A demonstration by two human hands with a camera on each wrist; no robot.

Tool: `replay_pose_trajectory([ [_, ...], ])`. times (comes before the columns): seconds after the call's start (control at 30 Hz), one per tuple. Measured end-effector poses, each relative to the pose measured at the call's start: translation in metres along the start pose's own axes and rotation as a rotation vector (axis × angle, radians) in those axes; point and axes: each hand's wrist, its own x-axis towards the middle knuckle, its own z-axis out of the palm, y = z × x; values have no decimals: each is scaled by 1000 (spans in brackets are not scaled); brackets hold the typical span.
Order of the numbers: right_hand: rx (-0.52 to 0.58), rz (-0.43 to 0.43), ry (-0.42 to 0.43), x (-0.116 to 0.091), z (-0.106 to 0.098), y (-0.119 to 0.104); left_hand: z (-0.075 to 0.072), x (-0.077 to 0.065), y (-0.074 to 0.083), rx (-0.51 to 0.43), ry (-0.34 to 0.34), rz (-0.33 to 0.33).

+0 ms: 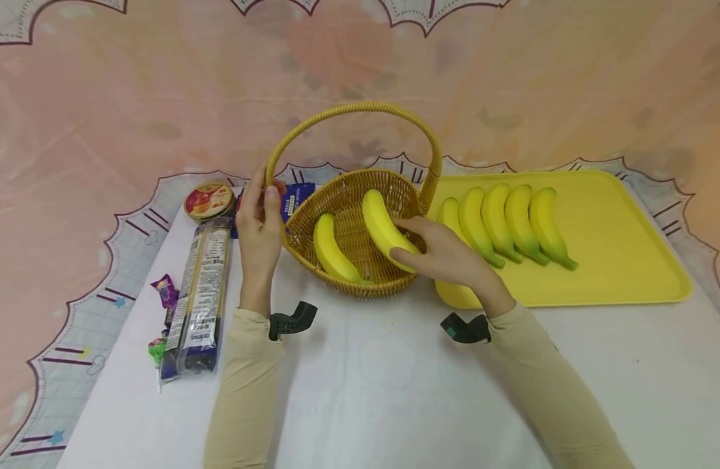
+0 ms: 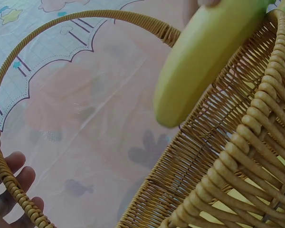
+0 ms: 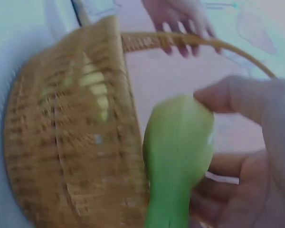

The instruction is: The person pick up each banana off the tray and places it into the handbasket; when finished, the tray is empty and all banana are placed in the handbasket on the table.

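Observation:
A wicker basket (image 1: 342,286) with a tall hooped handle (image 1: 360,107) stands mid-table. My left hand (image 1: 261,225) holds the left side of that handle; in the left wrist view its fingers (image 2: 26,178) curl around it. Over the basket's right part, my right hand (image 1: 436,251) pinches a banana (image 1: 383,228) between thumb and fingers. The right wrist view has this banana's green stem (image 3: 168,204) toward the camera, beside the basket's wall. Another banana (image 1: 333,251) lies inside the basket on the left.
To the right, a yellow tray (image 1: 623,247) bears several bananas (image 1: 518,221) in a row. On the left are a round tin (image 1: 209,200), a long clear-wrapped package (image 1: 204,293), a purple-wrapped candy (image 1: 166,290) and a green lollipop (image 1: 157,350). A blue packet (image 1: 298,197) sits partly behind the basket.

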Motion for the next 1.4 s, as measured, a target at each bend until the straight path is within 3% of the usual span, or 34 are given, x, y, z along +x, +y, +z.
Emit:
replay_pose_trajectory([
  [0.2,-64,42,4,31,15,-12,1,0,-1,-11,-2,0],
  [0.43,-112,90,-61,57,38,-11,1,-1,0,1,-9,-10],
  [0.73,-149,84,-186,69,54,-13,0,-1,-1,1,-2,-10],
  [0.9,-163,97,-180,62,49,-12,0,-1,0,6,-8,-17],
  [1.07,-110,46,-44,46,32,-3,-1,-1,-2,18,3,-14],
  [1.2,-18,-22,112,26,15,8,-2,2,-17,18,7,-7],
  [1.33,10,-57,268,5,-2,19,-1,1,-15,9,3,-9],
  [1.4,6,-60,342,-4,-10,29,-1,0,-6,6,-2,-10],
])
